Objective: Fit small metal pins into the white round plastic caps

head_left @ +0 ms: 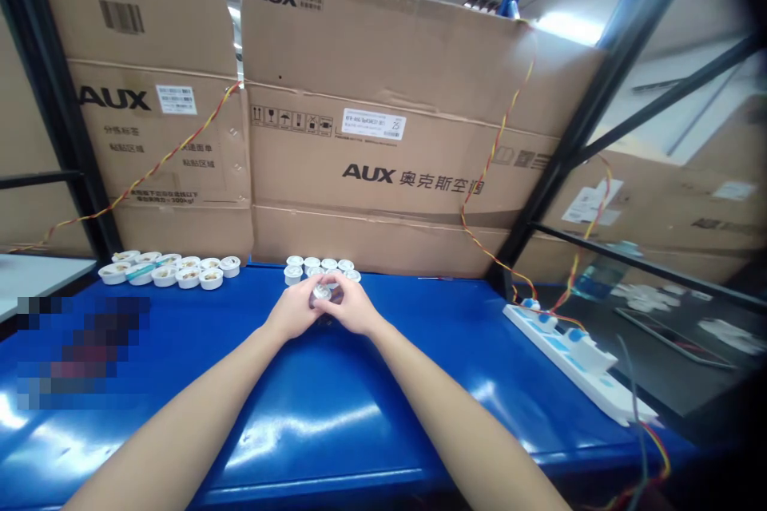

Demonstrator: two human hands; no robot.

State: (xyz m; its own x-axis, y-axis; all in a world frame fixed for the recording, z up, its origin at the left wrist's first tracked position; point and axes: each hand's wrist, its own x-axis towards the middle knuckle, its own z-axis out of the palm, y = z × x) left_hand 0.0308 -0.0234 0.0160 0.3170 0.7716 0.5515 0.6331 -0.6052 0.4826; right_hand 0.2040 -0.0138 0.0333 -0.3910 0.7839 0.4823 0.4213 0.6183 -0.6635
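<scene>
Both my hands close around one small round tub (322,293) with a pale, shiny top, held just above the blue tabletop. My left hand (296,308) wraps its left side, and my right hand (355,306) curls round the right with thumb and fingers pressed in. Much of the tub is hidden by my fingers. Right behind my hands stand several similar white tubs (329,264) in two rows, partly covered by my fingers. At the far left, more white tubs (188,278) hold something brownish, and a teal strip (147,267) lies across a few of them.
Large AUX cardboard sheets (383,176) stand along the back edge of the blue table (419,367). A white power strip (575,363) with plugs and red-yellow wires runs down the right side. Black metal posts (57,96) frame the bench. A blurred patch covers part of the left.
</scene>
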